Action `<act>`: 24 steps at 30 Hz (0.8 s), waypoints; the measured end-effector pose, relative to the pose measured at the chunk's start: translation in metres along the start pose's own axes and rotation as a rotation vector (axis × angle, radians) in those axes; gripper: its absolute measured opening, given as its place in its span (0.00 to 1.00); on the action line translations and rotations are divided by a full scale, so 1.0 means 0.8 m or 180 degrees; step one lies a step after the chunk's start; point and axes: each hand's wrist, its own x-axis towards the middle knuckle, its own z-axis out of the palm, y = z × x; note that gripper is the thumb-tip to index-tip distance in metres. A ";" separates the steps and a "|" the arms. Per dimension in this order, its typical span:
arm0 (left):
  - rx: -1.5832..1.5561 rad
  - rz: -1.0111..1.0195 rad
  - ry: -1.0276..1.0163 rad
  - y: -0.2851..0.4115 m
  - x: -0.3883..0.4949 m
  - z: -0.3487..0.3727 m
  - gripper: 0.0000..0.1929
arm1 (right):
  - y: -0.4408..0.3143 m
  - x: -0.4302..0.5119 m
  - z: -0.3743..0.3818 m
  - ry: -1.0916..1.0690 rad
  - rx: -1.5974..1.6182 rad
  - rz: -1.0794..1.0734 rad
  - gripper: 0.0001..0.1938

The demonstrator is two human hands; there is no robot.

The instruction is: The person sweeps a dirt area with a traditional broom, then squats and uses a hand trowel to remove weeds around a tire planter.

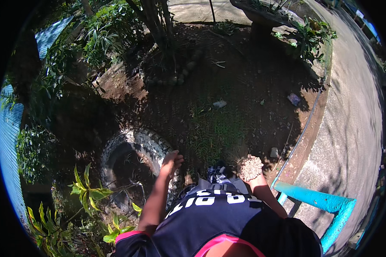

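Observation:
My right hand [253,178], at the lower centre right, is mostly hidden by a heap of pale, crumbly pieces [251,167], perhaps pellets or gravel, that it carries; its fingers cannot be seen. To the left, my left hand [172,163] is raised with its fingers partly bent and apart, and nothing shows in it. It appears over the edge of a round planter with a worn white rim [151,144], which has soil and small plants inside. Dark soil with thin grass [217,135] lies before me.
A turquoise metal railing [321,197] stands close at my right, beside a concrete path [350,128]. A grey pipe [304,131] runs along the path's edge. Leafy plants [90,192] grow at the lower left. A stone-ringed tree [159,32] and litter [294,99] lie farther off.

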 end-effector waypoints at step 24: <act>-0.0792 0.0130 0.0368 0.214 0.216 -0.093 0.17 | -0.034 0.262 0.275 -0.0190 -0.0372 -0.0156 0.10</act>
